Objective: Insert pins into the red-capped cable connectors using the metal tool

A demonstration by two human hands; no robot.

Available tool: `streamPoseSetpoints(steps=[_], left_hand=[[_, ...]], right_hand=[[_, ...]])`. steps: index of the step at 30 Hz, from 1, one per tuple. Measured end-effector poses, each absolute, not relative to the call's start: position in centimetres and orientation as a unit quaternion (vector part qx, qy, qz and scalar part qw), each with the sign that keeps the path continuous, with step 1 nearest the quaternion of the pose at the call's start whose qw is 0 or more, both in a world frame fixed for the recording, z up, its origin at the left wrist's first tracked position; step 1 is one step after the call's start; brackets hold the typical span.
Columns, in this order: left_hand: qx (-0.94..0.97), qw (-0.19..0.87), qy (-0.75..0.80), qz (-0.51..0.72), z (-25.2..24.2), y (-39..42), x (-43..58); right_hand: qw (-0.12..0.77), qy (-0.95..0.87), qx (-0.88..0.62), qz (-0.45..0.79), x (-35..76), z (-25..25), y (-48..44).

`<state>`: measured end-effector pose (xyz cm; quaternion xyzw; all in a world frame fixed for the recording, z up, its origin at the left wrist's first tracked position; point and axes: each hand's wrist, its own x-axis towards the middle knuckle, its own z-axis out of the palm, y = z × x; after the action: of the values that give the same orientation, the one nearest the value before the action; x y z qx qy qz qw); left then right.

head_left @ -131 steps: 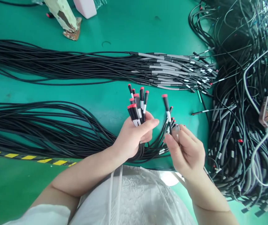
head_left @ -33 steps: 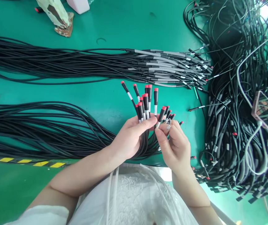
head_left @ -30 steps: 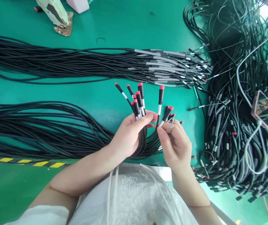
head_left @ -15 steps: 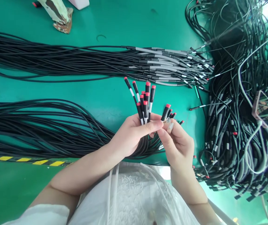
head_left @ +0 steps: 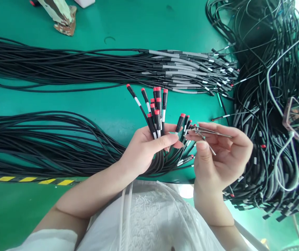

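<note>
My left hand (head_left: pixel 153 146) is closed round a bunch of black cables (head_left: pixel 159 161). Their ends fan upward, with red-capped black connectors (head_left: pixel 157 104) and white labels. One separate connector (head_left: pixel 180 122) sticks up by the thumb and fingertips. My right hand (head_left: pixel 221 153) holds small metal nail clippers (head_left: pixel 212 132) between thumb and fingers, with the lever swung out. The clippers' jaws are close to several more red-capped ends (head_left: pixel 187 122) to the right of my left hand. Fingers partly hide where these cables are gripped.
Across the green table (head_left: pixel 128 31) lies a second cable bundle (head_left: pixel 86 68) with grey ribbed sleeves. A large cable heap (head_left: pixel 256 160) fills the right side, with a pink-framed hexagonal object (head_left: pixel 294 117) on it. A worn tape-wrapped object (head_left: pixel 64 21) lies at upper left.
My right hand has moved right, away from my left fingertips, and its fingers have spread. The clippers, earlier mostly hidden, now show lengthwise. My left hand still holds the cables.
</note>
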<state>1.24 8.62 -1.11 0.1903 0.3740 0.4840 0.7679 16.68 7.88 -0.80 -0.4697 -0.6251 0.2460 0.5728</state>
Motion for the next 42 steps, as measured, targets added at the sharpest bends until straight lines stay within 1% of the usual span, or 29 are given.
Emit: streamPoseSetpoints(steps=[2,6,11,16,23,30,42], left_hand=[[0.189,0.767,0.372,0.488,-1.2,8.6,1.3],[0.177,0.769,0.363,0.496,-1.3,8.6,1.5],[0.162,0.766,0.369,0.501,-1.3,8.5,1.6],[0.160,0.765,0.373,0.500,-1.1,8.6,1.6],[0.170,0.766,0.378,0.492,-1.6,8.5,1.5],[0.213,0.773,0.360,0.477,-1.3,8.5,1.4],[0.237,0.780,0.342,0.468,-0.8,8.6,1.2]], right_hand=[[0.591,-0.632,-0.446,0.229,16.4,-1.0,7.9],[0.602,-0.639,-0.418,0.235,15.9,-1.5,7.8],[0.589,-0.646,-0.429,0.230,15.7,-1.6,7.5],[0.588,-0.659,-0.409,0.230,15.8,-1.7,7.5],[0.561,-0.687,-0.423,0.186,16.3,-1.9,7.8],[0.596,-0.653,-0.416,0.214,16.4,-2.0,8.0],[0.585,-0.660,-0.394,0.258,16.3,-2.0,7.6]])
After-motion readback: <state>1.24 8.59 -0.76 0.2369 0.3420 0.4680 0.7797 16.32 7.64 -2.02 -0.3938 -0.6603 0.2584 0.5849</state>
